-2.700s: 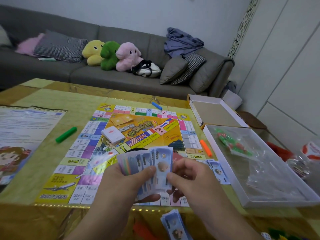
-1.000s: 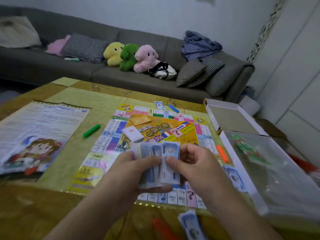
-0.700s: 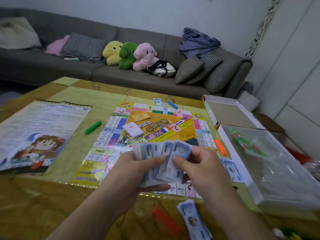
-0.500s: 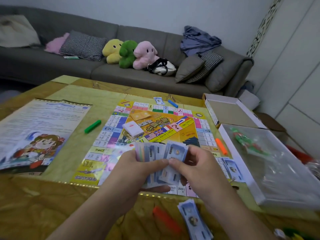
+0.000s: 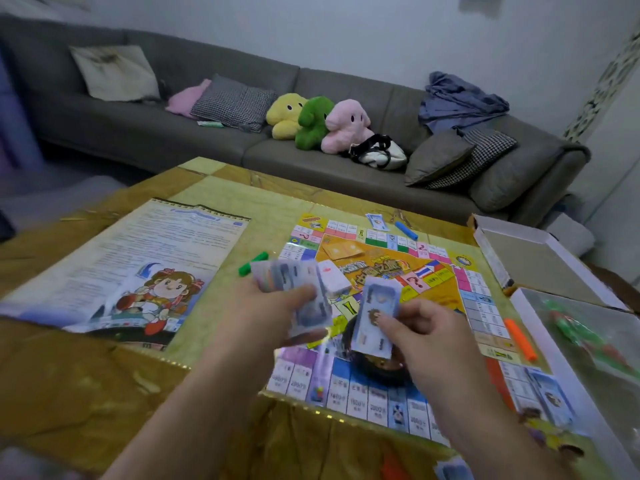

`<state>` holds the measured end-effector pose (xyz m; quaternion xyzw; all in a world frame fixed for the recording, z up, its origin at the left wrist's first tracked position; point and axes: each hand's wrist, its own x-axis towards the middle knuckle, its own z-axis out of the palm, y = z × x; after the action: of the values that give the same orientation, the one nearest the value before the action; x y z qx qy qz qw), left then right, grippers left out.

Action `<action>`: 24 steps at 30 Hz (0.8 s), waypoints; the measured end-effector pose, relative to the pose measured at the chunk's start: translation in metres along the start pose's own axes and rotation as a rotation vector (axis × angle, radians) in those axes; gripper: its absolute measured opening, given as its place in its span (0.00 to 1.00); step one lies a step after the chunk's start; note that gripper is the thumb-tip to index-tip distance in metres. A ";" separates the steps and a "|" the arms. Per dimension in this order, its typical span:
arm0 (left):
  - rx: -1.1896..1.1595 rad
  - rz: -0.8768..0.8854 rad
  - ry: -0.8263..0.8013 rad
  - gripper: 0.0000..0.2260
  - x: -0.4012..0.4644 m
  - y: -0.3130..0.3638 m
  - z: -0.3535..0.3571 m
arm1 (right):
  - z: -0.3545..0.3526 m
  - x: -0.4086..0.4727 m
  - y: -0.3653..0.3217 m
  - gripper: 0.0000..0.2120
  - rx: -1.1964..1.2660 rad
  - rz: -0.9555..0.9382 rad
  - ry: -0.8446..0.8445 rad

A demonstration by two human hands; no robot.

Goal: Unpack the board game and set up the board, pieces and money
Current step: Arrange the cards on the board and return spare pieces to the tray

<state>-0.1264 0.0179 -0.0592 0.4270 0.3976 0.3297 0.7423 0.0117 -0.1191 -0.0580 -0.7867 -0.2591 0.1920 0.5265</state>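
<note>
From the head view, a bench (image 5: pixel 104 393) with a glossy yellow-gold top fills the foreground, and behind it a long grey sofa (image 5: pixel 156 133) runs along a pale wall. On the sofa sit three plush toys (image 5: pixel 315 119), yellow, green and pink, with checked cushions, a black-and-white bag (image 5: pixel 379 154) and a crumpled blue cloth (image 5: pixel 460 98).

The game board (image 5: pixel 433 292) lies flat and open on the bench, its coloured squares ringing an orange centre. A large printed sheet (image 5: pixel 138 265) with a cartoon child lies to its left. A green stick (image 5: pixel 252 263), a blue stick (image 5: pixel 406 230) and an orange stick (image 5: pixel 519 339) lie around the board's edges. The open box (image 5: pixel 526 258) sits to the right, with a clear plastic bag (image 5: pixel 588 341) beside it holding green and red pieces.

The left hand (image 5: pixel 266 310) grips a fanned stack of paper money (image 5: pixel 294 275) above the board's left edge, blurred. The right hand (image 5: pixel 429 337) pinches a single blue note (image 5: pixel 377 317) between thumb and fingers, just apart from the stack. Another note (image 5: pixel 375 221) lies at the board's far edge and one (image 5: pixel 550 396) at its near right corner.
</note>
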 end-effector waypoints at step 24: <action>-0.260 0.063 -0.102 0.12 0.034 0.049 -0.067 | 0.151 0.043 -0.023 0.15 -0.390 -0.311 -0.176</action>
<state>-0.1762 0.0913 -0.0474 0.3558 0.2997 0.3791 0.7999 -0.0464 0.0244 -0.0941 -0.8041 -0.4540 0.1229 0.3637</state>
